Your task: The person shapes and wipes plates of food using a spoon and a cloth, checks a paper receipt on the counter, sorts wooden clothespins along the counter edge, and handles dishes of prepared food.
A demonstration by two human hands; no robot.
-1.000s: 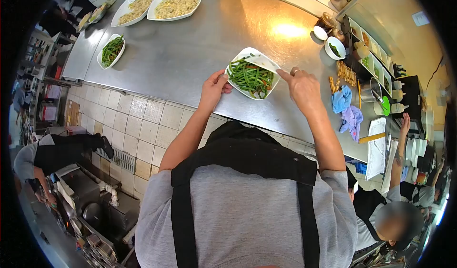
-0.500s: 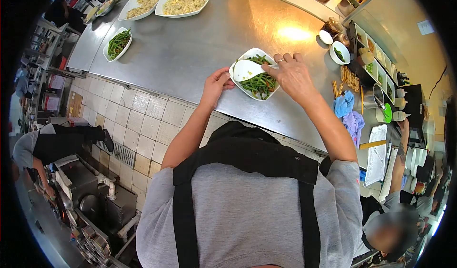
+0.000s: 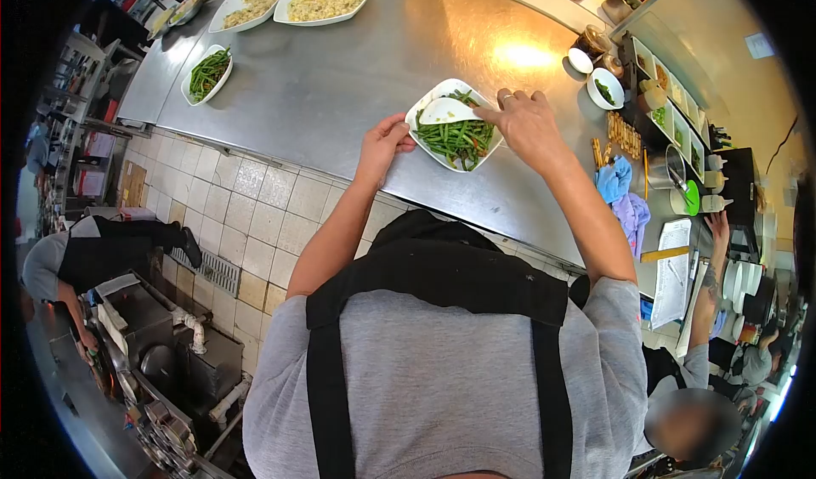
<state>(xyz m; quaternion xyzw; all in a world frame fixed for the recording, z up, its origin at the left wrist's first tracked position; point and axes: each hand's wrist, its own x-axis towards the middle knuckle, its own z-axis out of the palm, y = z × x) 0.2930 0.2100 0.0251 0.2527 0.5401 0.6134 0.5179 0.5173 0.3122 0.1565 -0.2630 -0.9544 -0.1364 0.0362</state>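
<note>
A squarish white bowl of green beans with reddish bits stands near the front edge of the steel counter. My left hand pinches the bowl's left rim between thumb and fingers. From the right, my right hand grips the handle of a white spoon, whose bowl lies over the upper left part of the beans. A smaller white dish of green beans sits on the counter at the left.
Two white dishes of fried rice stand at the back left. On the right are a small bowl of greens, sauce jars, ingredient trays, blue and purple cloths and a paper sheet. A co-worker's arm reaches in at the right; another person bends at the left.
Over the last second, the spoon has swung from the bowl's upper right to its upper left, then slightly right. My right hand has turned with it. My left hand stays at the rim.
</note>
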